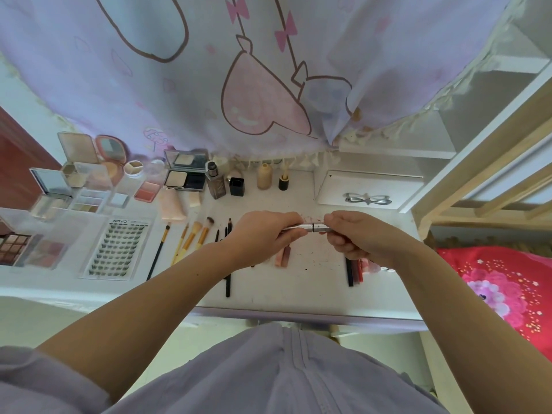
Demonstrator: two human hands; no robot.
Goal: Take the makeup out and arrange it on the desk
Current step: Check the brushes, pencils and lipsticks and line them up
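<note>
Left hand (263, 234) and right hand (355, 234) both pinch a slim silver metal tube (310, 228), fingers curled. It hangs above the white desk (298, 288) middle.

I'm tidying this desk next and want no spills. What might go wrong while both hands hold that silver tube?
If the silver tube pulls apart suddenly, the left hand could sweep into the brushes beside it. The right hand hovers over pencils near the desk edge and might knock them off.
</note>
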